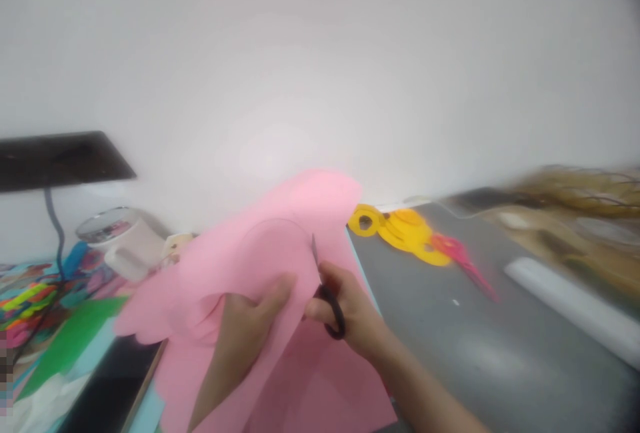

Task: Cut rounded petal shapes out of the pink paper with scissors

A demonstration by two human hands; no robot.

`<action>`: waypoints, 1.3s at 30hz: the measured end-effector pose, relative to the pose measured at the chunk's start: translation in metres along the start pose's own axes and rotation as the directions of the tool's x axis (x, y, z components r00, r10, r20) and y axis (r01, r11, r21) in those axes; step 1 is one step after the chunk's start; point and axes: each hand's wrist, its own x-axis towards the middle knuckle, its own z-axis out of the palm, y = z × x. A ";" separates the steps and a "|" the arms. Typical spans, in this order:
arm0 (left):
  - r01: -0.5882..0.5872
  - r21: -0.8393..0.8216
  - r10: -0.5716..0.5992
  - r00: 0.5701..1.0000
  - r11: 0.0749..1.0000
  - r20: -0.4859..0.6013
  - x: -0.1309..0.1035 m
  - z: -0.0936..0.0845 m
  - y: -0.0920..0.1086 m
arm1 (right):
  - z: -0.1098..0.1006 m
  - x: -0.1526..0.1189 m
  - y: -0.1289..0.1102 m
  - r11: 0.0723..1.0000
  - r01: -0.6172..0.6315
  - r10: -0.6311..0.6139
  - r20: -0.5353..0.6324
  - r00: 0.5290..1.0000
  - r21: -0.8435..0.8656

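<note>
A large pink sheet (pixel 320 200), paper or thin foam, is lifted and curled in front of me, with a curved line and scalloped edges at its left. My left hand (pixel 255 323) grips it near the middle, thumb on top and the other fingers hidden beneath. In my right hand (pixel 350 306) are black-handled scissors (pixel 335 320), fingers and thumb around the loops. Their blade points up and away, lying at the sheet near the curved line. More pink material (pixel 320 386) lies below.
Yellow cut-out pieces (pixel 407 230) and pink scissors (pixel 465 263) lie on the grey table (pixel 425 313). A white roll (pixel 575 313) is at the right. At left stand a white mug (pixel 135 246), a green sheet (pixel 75 340), a black flat object (pixel 115 383) and colourful small items.
</note>
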 end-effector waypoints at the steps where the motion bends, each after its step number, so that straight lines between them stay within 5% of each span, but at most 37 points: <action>1: 0.002 0.006 -0.002 1.000 1.000 -0.001 0.000 0.000 0.000 | 0.000 0.000 0.000 1.000 -0.003 0.003 0.002 1.000 -0.003; 16: 0.041 0.029 -0.043 0.996 0.999 0.077 0.003 -0.007 -0.004 | -0.001 0.000 0.000 0.997 -0.039 0.038 -0.016 0.999 -0.066; 39: -0.017 0.059 0.017 1.000 0.998 0.001 0.005 -0.010 -0.005 | -0.003 -0.001 -0.007 0.998 -0.063 0.063 0.006 0.998 -0.001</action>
